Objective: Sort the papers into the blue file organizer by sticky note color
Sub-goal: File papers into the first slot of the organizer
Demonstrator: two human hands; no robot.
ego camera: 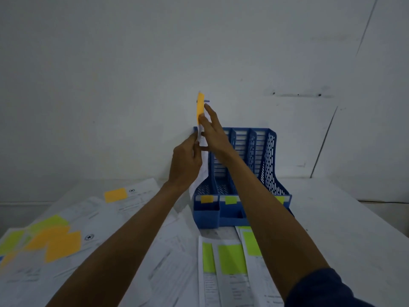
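Head view: pale wall (pixel 132 63) behind, white tabletop (pixel 332 218) below, dim light. The blue file organizer (pixel 254 156) is set at the back against the wall. Its visible slot floors look bare, so little or nothing is judged filed yet. One paper (pixel 203 169) with an orange sticky note (pixel 200 109) is held edge-on above the leftmost slot, which is tagged by an orange label (pixel 207 198); the match looks correct. The sheet is pinched by the curled fingers of the left hand (pixel 186 165). The right hand (pixel 215 134) is laid along it with fingers straight; thumb contact cannot be told. Many loose papers (pixel 73 209) with orange and green notes are left spread on the tabletop, plus green-noted sheets (pixel 223 284) near the front. Room above the organizer is open. The slots are narrow between dividers, and the middle slots are crossed by the right forearm.
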